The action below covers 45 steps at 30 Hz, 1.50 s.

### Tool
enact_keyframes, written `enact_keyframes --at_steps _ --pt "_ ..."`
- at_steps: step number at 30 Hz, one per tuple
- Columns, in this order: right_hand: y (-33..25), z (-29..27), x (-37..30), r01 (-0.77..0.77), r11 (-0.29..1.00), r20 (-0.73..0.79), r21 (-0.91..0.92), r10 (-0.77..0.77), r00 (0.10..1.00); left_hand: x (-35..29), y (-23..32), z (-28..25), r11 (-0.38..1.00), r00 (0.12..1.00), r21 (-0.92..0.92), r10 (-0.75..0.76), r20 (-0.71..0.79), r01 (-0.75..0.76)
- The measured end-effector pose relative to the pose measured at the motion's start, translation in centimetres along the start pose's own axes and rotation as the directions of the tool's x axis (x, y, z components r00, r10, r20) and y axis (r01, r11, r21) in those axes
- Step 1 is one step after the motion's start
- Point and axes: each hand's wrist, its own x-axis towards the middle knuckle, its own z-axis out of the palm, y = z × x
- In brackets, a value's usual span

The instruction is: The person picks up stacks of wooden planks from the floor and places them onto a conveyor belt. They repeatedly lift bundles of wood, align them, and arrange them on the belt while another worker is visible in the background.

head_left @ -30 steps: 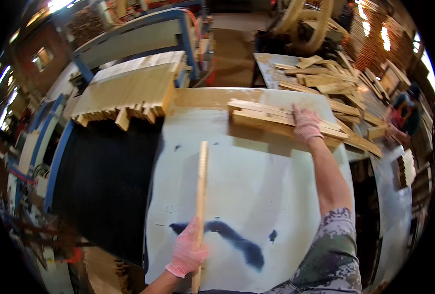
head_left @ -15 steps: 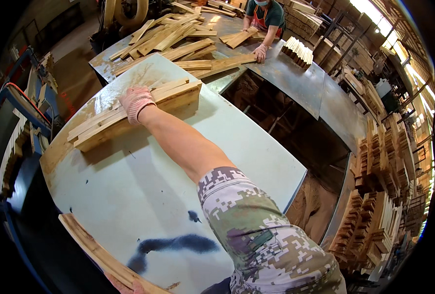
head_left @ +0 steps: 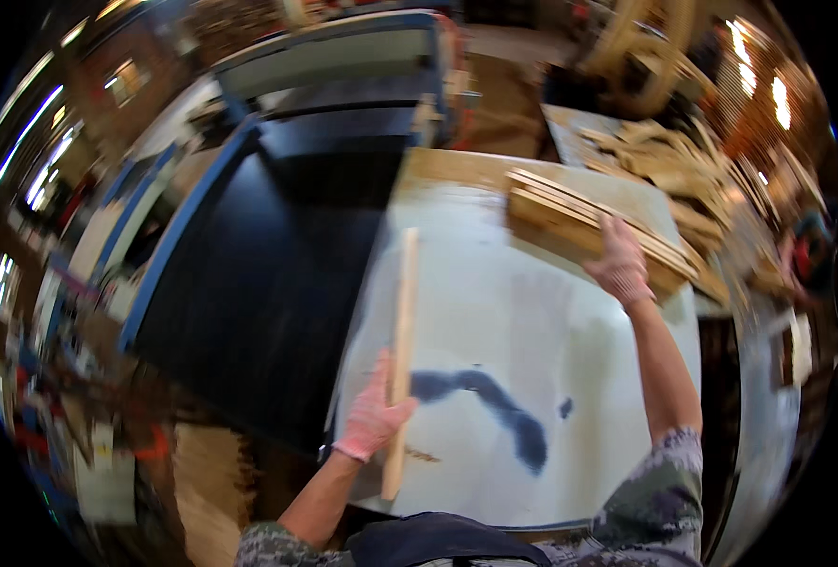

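Observation:
My left hand [head_left: 376, 413], in a pink knit glove, is closed around a long, narrow wooden strip [head_left: 405, 321]. The strip points away from me along the left side of a pale tabletop [head_left: 495, 312]. A bundle of similar wooden strips [head_left: 553, 206] lies side by side at the far right of this top. At the bundle's near side is my right hand [head_left: 619, 263], gloved the same way, its fingers bent over the strips. Motion blur softens the fingers, and the hand hides part of the bundle.
A wide black conveyor bed [head_left: 277, 255] with a blue frame adjoins the tabletop on the left. Loose boards [head_left: 669, 161] are heaped on a metal table beyond the bundle. At the far right a blurred person [head_left: 806, 250] stands near another strip stack [head_left: 797, 350].
My view has swung left, bringing the black conveyor bed into sight. The left hand and its strip have come up from the lower edge onto the tabletop. My right hand stays at the bundle.

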Motion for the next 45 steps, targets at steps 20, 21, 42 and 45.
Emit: enact_keyframes --at_steps 20,21,42,45 --pt "-46.3 -5.8 -34.7 -0.157 0.320 0.353 0.934 -0.774 0.526 -41.7 -33.1 -10.6 0.853 0.834 -0.389 -0.471 -0.288 0.347" --pt "-49.0 -5.0 -37.1 -0.186 0.374 0.417 0.909 -0.791 0.447 -45.0 -35.7 -10.4 0.827 0.797 -0.439 -0.510 -0.323 0.351" --pt "-82.9 32.1 -57.4 0.302 0.876 0.911 0.376 -0.290 -0.293 -70.2 -54.5 10.1 -0.636 -0.011 -0.771 -0.771 0.636 -0.013" --pt "-85.5 37.2 -58.6 0.765 0.271 0.805 0.584 -0.312 -0.504 -72.5 -57.7 12.9 -0.696 0.088 -0.688 -0.713 0.696 -0.205"
